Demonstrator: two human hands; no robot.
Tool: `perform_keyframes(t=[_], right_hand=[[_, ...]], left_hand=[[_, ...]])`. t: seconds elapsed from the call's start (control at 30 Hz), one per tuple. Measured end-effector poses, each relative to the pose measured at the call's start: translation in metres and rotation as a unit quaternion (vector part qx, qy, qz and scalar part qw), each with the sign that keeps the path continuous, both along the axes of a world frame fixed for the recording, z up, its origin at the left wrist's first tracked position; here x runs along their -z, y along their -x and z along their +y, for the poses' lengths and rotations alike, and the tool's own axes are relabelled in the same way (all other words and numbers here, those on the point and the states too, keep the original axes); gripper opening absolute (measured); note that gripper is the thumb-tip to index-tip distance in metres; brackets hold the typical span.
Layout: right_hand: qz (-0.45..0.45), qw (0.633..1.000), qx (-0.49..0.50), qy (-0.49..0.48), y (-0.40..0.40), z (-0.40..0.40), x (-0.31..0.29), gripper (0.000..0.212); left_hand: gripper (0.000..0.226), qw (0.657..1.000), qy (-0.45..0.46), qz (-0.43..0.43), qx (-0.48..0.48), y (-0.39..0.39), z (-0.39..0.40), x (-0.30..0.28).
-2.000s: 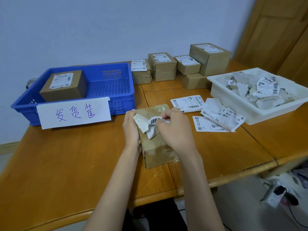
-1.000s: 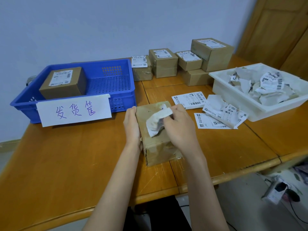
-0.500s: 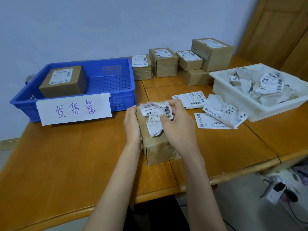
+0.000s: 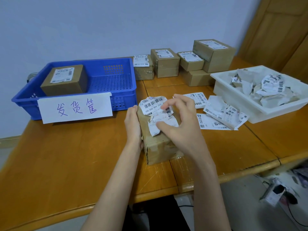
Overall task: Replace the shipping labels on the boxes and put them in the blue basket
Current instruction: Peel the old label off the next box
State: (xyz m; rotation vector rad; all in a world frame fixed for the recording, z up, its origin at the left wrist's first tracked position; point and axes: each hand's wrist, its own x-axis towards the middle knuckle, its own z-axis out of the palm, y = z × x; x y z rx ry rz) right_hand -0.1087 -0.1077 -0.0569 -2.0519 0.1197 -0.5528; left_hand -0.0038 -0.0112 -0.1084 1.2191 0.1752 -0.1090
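Observation:
A taped cardboard box [image 4: 160, 147] stands on the wooden table in front of me. Its old shipping label [image 4: 152, 104] is torn and crumpled, half lifted off the top. My left hand [image 4: 133, 125] holds the box's left side, thumb at the top edge. My right hand [image 4: 183, 125] is over the top, thumb and curled fingers on the torn label. The blue basket [image 4: 126, 90] stands at the left rear with one labelled box [image 4: 65, 80] inside.
Fresh labels [image 4: 200, 99] and torn scraps [image 4: 225, 114] lie right of the box. A white tray [image 4: 233, 104] of peeled label scraps stands at the right. Several labelled boxes [image 4: 165, 64] are stacked along the wall. A handwritten paper sign [image 4: 75, 109] hangs on the basket's front.
My right hand has pulled the crumpled label up and spread it out, so its barcode side now faces me. My left hand has stayed on the box's left side.

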Motion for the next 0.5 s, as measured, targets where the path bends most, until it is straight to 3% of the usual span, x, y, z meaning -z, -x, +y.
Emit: perform_keyframes(t=[0.13,0.33,0.5], right_hand=[[0.119,0.988,-0.06,0.079,0.01,-0.009,-0.004,0.029],[0.105,0.991,-0.048,0.067,0.01,-0.012,-0.007,0.023],[0.14,0.986,-0.084,0.036,0.012,-0.022,-0.01,0.041]], left_hand=[[0.019,1.0,-0.005,0.0,-0.008,0.0,0.0,-0.001],[0.02,1.0,-0.007,0.009,-0.013,-0.001,0.0,0.0],[0.018,1.0,-0.001,0.006,-0.006,-0.002,0.0,0.001]])
